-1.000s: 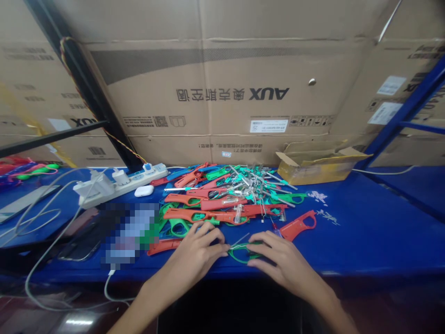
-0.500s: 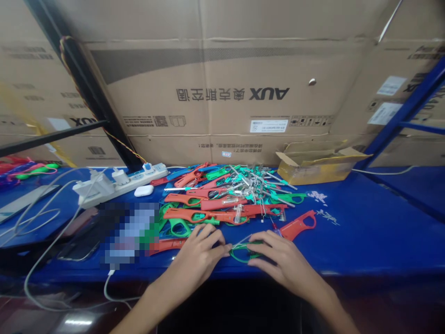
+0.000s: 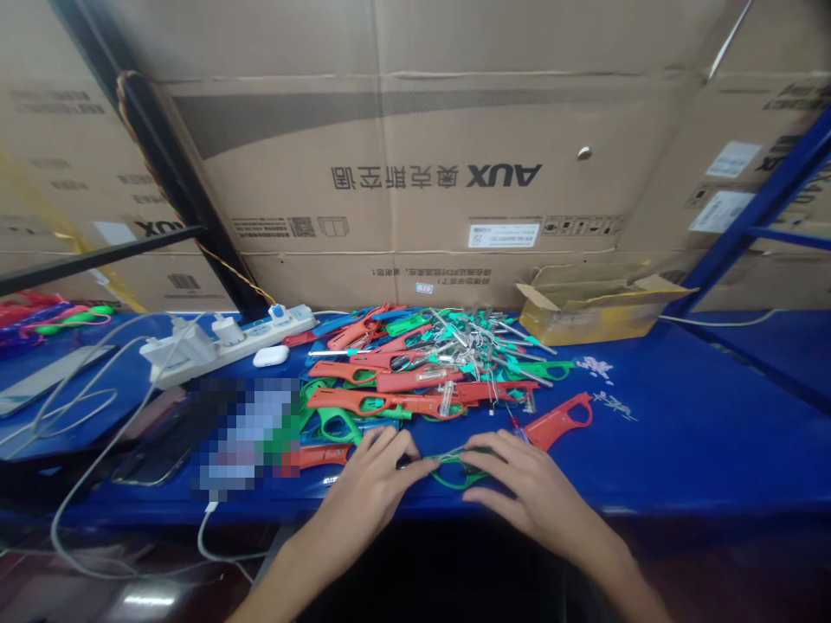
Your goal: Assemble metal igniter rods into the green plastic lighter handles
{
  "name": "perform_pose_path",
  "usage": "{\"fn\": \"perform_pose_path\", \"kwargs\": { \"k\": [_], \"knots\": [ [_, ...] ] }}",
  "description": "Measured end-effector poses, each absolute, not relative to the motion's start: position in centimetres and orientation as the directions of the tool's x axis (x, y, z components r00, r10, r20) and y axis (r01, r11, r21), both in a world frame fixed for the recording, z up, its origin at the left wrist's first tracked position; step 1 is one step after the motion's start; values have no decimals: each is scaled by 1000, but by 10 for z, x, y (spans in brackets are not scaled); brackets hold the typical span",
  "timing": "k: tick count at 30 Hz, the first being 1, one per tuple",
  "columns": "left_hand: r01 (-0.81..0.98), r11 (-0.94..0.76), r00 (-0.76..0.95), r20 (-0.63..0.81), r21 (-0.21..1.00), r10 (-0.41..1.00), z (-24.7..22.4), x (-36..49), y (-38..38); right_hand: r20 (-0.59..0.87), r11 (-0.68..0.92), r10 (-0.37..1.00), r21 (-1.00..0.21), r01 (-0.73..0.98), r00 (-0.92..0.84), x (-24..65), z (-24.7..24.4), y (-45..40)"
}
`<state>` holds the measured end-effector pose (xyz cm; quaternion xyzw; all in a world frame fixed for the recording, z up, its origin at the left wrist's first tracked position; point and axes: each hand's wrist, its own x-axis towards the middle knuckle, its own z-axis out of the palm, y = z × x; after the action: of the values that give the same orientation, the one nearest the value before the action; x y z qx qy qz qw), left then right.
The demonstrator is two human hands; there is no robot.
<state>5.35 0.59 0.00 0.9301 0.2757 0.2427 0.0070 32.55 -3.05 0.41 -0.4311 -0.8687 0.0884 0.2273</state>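
Between my two hands at the table's front edge lies a green plastic lighter casing (image 3: 447,481), its rounded trigger loop facing me. My left hand (image 3: 380,472) has its thumb and fingertips on the left end of the casing. Curled over the right part is my right hand (image 3: 523,484), its fingers holding the casing and hiding much of it. A thin silvery piece (image 3: 451,452) lies along the casing's top. Just beyond my right hand is a red lighter casing (image 3: 558,421). Ahead sits a pile of red lighter casings (image 3: 415,381) and metal lighter tubes (image 3: 467,342).
At the left are a white power strip (image 3: 240,342), a white earphone case (image 3: 271,356) and a blurred-out phone (image 3: 243,441) on a cable. An open cardboard box (image 3: 584,316) stands at the back right. Small pale bits (image 3: 594,368) lie on the blue table (image 3: 701,424).
My left thumb has shifted slightly right along the green lighter casing. My right hand stays nearly still. The view has moved very slightly.
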Motion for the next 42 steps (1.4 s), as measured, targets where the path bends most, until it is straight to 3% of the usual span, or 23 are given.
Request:
{"fn": "perform_pose_path", "kwargs": {
  "k": [21, 27, 36, 42],
  "knots": [
    [518, -851, 735, 464, 87, 495, 5, 57, 5, 332, 594, 790, -205, 778, -515, 312, 7, -31],
    [532, -842, 738, 438, 92, 514, 6, 59, 4, 373, 563, 809, -267, 782, -454, 303, 4, -31],
    [555, -823, 678, 507, 124, 533, 5, 60, 4, 505, 566, 800, -459, 685, -322, 310, -2, -30],
    [554, -815, 666, 499, 167, 555, 5, 59, 4, 550, 590, 763, -378, 713, -340, 310, -2, -29]
  ]
}}
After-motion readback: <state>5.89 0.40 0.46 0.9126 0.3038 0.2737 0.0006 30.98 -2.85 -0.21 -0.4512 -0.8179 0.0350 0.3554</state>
